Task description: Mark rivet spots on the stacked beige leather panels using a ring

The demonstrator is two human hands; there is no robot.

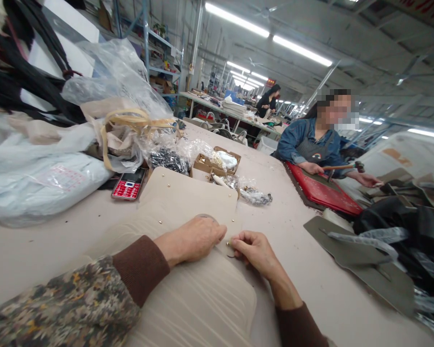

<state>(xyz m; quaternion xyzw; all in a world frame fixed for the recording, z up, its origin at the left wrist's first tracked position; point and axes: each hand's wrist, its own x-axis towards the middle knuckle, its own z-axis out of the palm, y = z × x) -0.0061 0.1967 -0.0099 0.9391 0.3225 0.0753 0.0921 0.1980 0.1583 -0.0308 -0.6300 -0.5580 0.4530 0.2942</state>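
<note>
A beige panel point(188, 195) with several small gold studs point(169, 185) lies in front of me, over a cream sheet with pale wavy lines point(202, 299). My left hand point(193, 241) rests on the panel with its fingers curled; what they hold, if anything, is hidden. A thin, curved greyish edge point(207, 217) shows just beyond its knuckles. At the panel's right side, my right hand point(255, 253) pinches thumb and forefinger together beside a gold stud point(227, 244). Whatever lies between those fingertips is too small to name. A short dark curved line point(231, 256) shows below them.
Beyond the panel are a cardboard box point(217, 161) and bags of small hardware point(253, 193). A red keypad phone point(128, 185) and plastic-wrapped bundles point(39, 188) lie left. Rightward, grey pieces point(358, 260) lie near a co-worker point(318, 140) holding a hammer point(342, 166) over a red board point(321, 188).
</note>
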